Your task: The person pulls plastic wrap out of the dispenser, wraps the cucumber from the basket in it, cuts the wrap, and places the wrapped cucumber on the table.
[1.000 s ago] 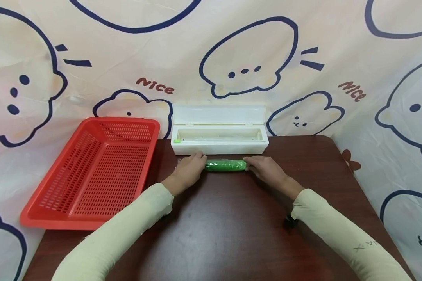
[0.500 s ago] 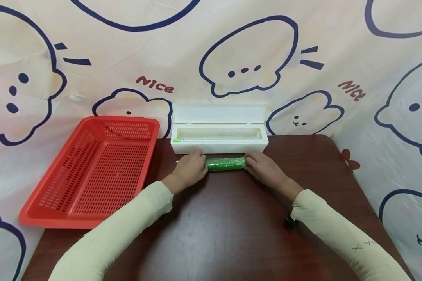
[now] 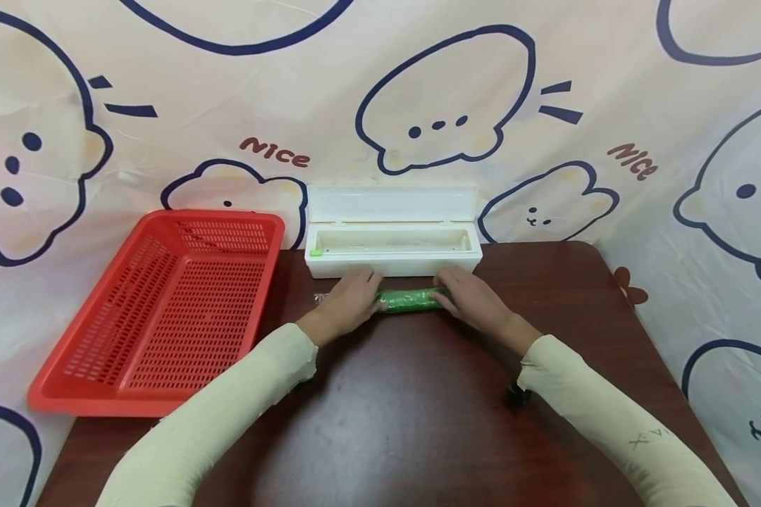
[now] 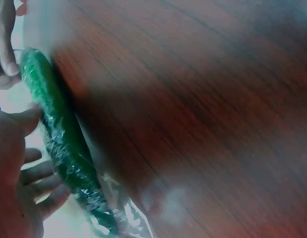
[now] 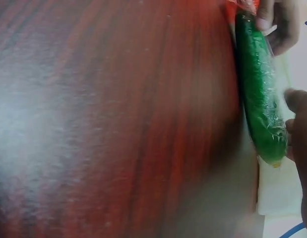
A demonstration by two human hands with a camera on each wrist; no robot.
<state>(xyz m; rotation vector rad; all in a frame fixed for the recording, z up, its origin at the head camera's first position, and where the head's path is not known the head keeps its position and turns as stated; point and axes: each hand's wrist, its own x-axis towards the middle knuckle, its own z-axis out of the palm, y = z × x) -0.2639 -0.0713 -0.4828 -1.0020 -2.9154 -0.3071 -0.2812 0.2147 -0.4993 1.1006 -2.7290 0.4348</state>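
A green cucumber (image 3: pixel 412 301) wrapped in clear cling film lies crosswise on the dark table just in front of an open white box. My left hand (image 3: pixel 350 301) holds its left part, thumb on the near side and fingers on the far side. In the left wrist view the film on the cucumber (image 4: pixel 61 131) looks wrinkled, with loose film (image 4: pixel 131 215) trailing past its end. Around the right end curl the thumb and fingers of my right hand (image 3: pixel 475 303). That tip of the cucumber (image 5: pixel 262 94) shows in the right wrist view, close by the fingers.
Behind the hands stands the white cling film box (image 3: pixel 393 266), lid up, with a green slider (image 3: pixel 316 252) at its left. A red perforated basket (image 3: pixel 263 282) occupies the table's left side. A patterned cloth (image 3: pixel 260 91) hangs behind the brown table (image 3: pixel 412 408).
Both hands have shifted their hold on the cucumber; the left has moved slightly right, and the thumbs now show on the near side. The cucumber stays in front of the box.
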